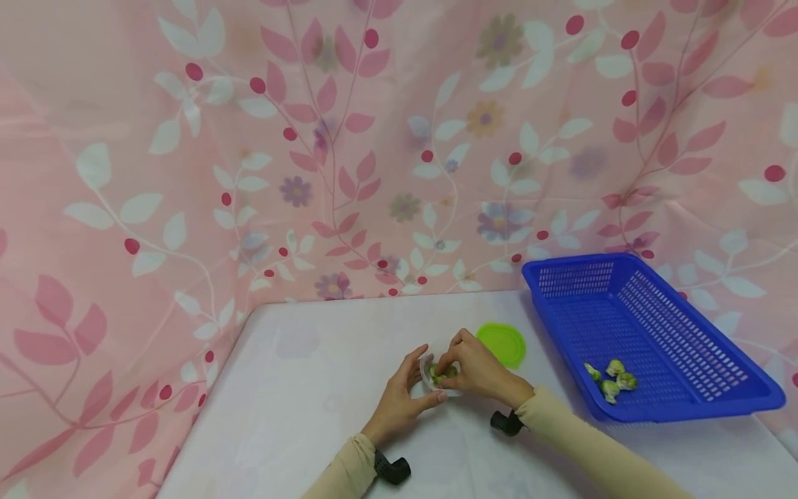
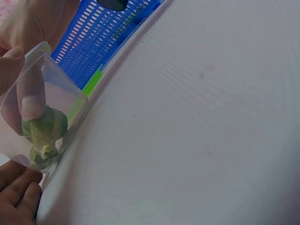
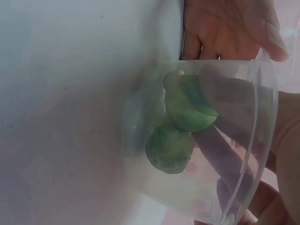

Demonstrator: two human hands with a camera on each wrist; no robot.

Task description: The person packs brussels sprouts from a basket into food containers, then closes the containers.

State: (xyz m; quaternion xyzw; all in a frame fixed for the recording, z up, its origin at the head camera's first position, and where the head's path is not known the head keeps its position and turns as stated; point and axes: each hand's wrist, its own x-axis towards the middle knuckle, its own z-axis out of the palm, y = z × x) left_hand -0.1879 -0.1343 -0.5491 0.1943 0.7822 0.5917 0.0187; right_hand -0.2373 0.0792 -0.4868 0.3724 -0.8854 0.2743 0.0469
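Note:
A clear plastic container point(image 1: 427, 374) stands on the white table, its rim tilted slightly. My left hand point(image 1: 402, 398) holds it from the left, with the thumb at the near side and the fingers spread around the far side. Inside lie two green Brussels sprouts point(image 3: 169, 148), seen through the wall in the right wrist view. My right hand point(image 1: 476, 367) reaches in over the rim, and its fingers pinch the upper Brussels sprout point(image 2: 46, 127) near the container's bottom. A bright green round lid point(image 1: 502, 344) lies flat just beyond the right hand.
At the right, a large blue perforated basket point(image 1: 661, 339) holds several Brussels sprouts point(image 1: 614, 380) in its near left corner. A pink floral curtain point(image 1: 399, 152) hangs behind the white table point(image 1: 299, 388). Black wrist cameras point(image 1: 393, 471) sit on both wrists.

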